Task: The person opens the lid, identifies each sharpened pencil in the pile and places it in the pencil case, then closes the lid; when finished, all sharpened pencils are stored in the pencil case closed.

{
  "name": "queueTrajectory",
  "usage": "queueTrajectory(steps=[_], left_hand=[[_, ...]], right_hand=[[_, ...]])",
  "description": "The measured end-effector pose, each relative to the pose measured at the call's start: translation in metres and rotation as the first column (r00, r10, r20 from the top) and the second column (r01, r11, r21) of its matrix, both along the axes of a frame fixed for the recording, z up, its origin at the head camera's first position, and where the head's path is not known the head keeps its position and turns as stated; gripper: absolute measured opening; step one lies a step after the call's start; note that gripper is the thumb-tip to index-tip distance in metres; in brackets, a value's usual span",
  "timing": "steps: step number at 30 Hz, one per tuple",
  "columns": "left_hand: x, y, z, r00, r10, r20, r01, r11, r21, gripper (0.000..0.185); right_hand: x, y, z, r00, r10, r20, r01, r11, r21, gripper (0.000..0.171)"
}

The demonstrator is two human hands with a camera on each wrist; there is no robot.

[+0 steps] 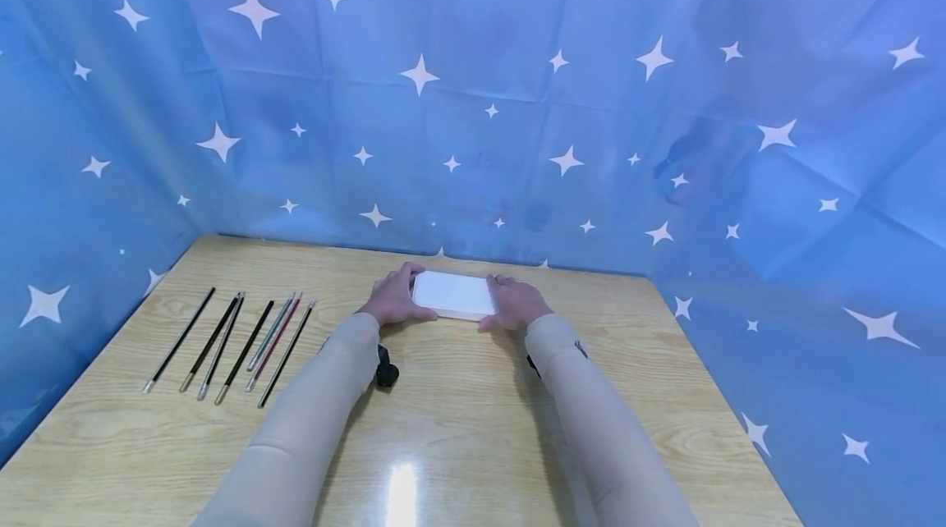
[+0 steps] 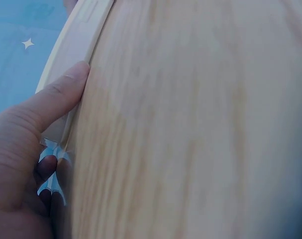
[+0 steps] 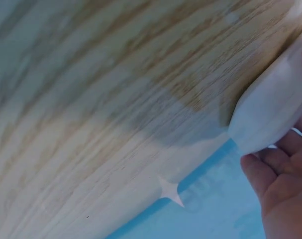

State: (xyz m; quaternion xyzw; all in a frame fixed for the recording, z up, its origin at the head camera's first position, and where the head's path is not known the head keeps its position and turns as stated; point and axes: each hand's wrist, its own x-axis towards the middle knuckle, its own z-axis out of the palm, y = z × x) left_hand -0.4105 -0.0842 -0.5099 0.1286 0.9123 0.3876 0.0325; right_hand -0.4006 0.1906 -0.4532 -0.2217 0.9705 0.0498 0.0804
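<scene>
White flat box (image 1: 454, 295) gripped by left hand (image 1: 393, 300) and right hand (image 1: 516, 303), seven pencils (image 1: 235, 341), wooden table (image 1: 458, 420)

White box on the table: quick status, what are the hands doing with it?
Left hand and right hand grip the white box at opposite ends. Box flat on table. Pencils lie apart, left; nothing in the way.

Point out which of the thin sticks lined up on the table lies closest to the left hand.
The dark stick at the right end of the row. The others lie farther left, away from the left hand, which holds the white box.
</scene>
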Motion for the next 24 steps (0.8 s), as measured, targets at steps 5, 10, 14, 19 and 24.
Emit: queueTrajectory(steps=[5,10,14,19,24], left_hand=[[0.000,0.000,0.000,1.000,-0.003,0.002,0.003,1.000,0.010,0.101],[0.000,-0.001,0.000,1.000,-0.006,0.003,0.006,1.000,0.013,0.101],[0.001,-0.001,-0.001,1.000,-0.007,-0.001,0.007,1.000,0.009,0.101],[0.001,-0.001,-0.002,1.000,-0.004,-0.002,0.004,1.000,0.019,0.102],[0.000,0.000,-0.001,1.000,0.000,0.002,0.000,1.000,0.010,0.102]], right_hand=[[0.000,0.000,0.001,1.000,0.001,0.000,-0.001,1.000,0.013,0.107],[0.001,-0.002,0.003,1.000,-0.003,0.017,0.003,1.000,0.027,0.107],[0.002,-0.006,0.004,1.000,-0.009,0.025,0.008,0.999,0.045,0.107],[-0.001,-0.009,0.001,0.999,-0.039,0.027,0.037,0.997,0.072,0.108],[0.000,-0.012,0.008,0.997,-0.065,0.051,0.061,0.994,0.086,0.107]])
